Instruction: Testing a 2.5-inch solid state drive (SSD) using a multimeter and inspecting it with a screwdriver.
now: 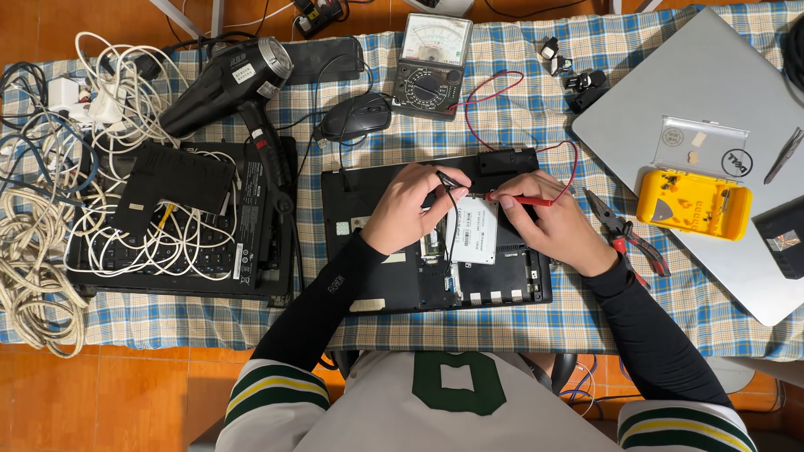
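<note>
An opened black laptop base [377, 289] lies bottom-up on the checked cloth in front of me. A white flat drive [475, 231] sits in its bay. My left hand [408, 208] pinches a black test probe [446, 181] with its tip at the drive's upper left. My right hand [555, 225] holds a red test probe [528, 199] pointing left toward the drive's top edge. Red and black leads run up to an analog multimeter [430, 66] at the back.
A black heat gun [228, 81] and a mouse [355, 117] lie at the back left. Another black laptop under tangled white cables [144, 235] sits left. Red-handled pliers [629, 236], a silver closed laptop [682, 74], a yellow parts case [693, 204] and tweezers [786, 155] are right.
</note>
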